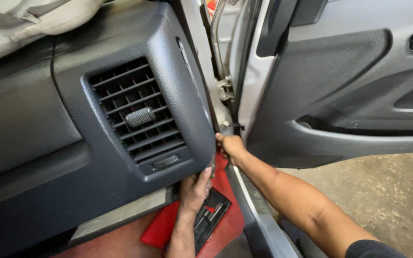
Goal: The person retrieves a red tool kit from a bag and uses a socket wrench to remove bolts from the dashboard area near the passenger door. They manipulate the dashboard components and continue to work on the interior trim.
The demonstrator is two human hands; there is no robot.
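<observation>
Head view looks down at a dark grey, pebble-grained plastic dashboard end panel [120,157], and both our hands work at its lower outer corner. Our left hand [195,190] comes up from below and curls its fingers over the panel's bottom edge, thumb side against the corner — a firm grasp on the plastic lip. Our right hand [230,145] reaches in from the door opening and presses against the panel's side edge where it meets the door frame; its fingers tuck behind the edge, so we cannot tell how far they are closed.

Room is tight here. The panel's outer edge runs just beside the silver painted door pillar [206,62], leaving only a narrow slot. To the right the opening widens: the grey moulded door trim [340,95] swings well clear, and bare concrete floor [383,191] shows beyond the sill.

Set into the panel is a rectangular air vent with black slatted louvres [135,112], a ribbed grey slider tab [140,116] at its middle and a small knurled thumbwheel [167,161] below. Under our left wrist lies a red floor mat [168,224] with a black open tool case [211,215] on it — smooth and flat against the panel's rough grain.
</observation>
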